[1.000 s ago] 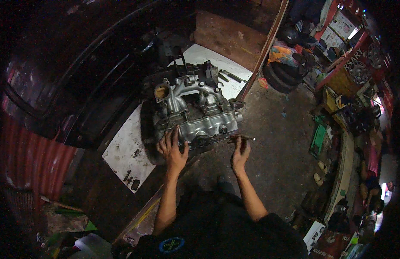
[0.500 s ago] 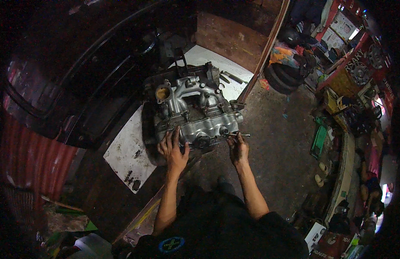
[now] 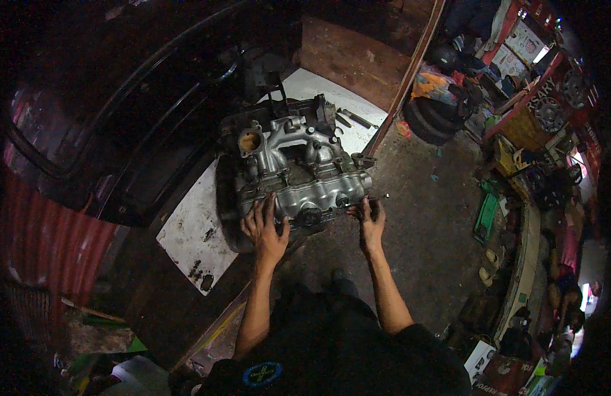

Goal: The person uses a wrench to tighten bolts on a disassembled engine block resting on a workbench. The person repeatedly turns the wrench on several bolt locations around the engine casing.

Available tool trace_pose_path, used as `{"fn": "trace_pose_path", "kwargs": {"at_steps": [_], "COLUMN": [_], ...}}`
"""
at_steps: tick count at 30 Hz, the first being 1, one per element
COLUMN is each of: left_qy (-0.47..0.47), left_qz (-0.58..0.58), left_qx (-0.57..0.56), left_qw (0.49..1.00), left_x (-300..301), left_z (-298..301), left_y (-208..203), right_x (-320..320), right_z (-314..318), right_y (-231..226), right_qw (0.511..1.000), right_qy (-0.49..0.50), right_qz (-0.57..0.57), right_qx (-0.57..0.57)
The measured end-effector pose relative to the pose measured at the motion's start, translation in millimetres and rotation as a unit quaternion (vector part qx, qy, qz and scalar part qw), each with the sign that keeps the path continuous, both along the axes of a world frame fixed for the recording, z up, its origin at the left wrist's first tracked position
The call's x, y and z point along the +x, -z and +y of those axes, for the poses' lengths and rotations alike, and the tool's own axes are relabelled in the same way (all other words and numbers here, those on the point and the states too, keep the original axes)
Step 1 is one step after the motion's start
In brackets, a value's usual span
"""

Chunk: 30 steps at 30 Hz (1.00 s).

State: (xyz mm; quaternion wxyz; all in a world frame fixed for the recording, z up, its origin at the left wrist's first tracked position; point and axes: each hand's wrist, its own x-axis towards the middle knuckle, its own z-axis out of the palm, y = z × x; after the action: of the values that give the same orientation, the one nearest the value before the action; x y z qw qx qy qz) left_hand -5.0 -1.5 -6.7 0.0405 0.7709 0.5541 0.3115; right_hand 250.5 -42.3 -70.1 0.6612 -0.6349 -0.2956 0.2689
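Note:
A grey metal engine cylinder head with its intake manifold [image 3: 299, 148] lies in front of me, partly over a white board [image 3: 193, 231]. My left hand [image 3: 266, 231] rests on its near left edge, fingers spread against the metal. At the near right corner my right hand [image 3: 371, 224] pinches a thin metal wrench [image 3: 386, 195]; one bright end sticks out past the fingers to the right. The wrench's other end, by the engine's side, is dark and hard to make out. A round dark cap [image 3: 310, 216] sits on the near side between my hands.
Loose hand tools [image 3: 358, 119] lie on the board behind the engine. A wooden panel [image 3: 358, 59] stands at the back. Black vehicle bodywork [image 3: 140, 132] fills the left. Stacked tyres [image 3: 437, 119], a green tool [image 3: 487, 214] and sandals [image 3: 489, 264] are on the right.
My right hand has shifted slightly right, and the wrench's outer end has swung up and away from me. The left hand stays in place on the engine.

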Motion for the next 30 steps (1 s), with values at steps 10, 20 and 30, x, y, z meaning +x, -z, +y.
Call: {"fn": "trace_pose_path", "kwargs": {"at_steps": [10, 20, 30], "left_qy": [-0.006, -0.007, -0.010], "left_qz": [0.007, 0.005, 0.005], "left_qx": [0.002, 0.001, 0.001], "left_qw": [1.000, 1.000, 1.000], "left_x": [-0.3, 0.0, -1.2], "left_z": [-1.4, -1.1, -1.4], "left_y": [0.4, -1.3, 0.4], "right_x": [-26.3, -28.6, -3.5], "right_z": [-3.1, 5.4, -7.1], "right_y": [-76.3, -75.7, -89.3], "right_qw": [0.922, 0.797, 0.960], "right_qy": [-0.104, -0.310, -0.125], "right_qz": [-0.370, -0.502, -0.250], "right_qx": [0.041, -0.129, -0.022]}}
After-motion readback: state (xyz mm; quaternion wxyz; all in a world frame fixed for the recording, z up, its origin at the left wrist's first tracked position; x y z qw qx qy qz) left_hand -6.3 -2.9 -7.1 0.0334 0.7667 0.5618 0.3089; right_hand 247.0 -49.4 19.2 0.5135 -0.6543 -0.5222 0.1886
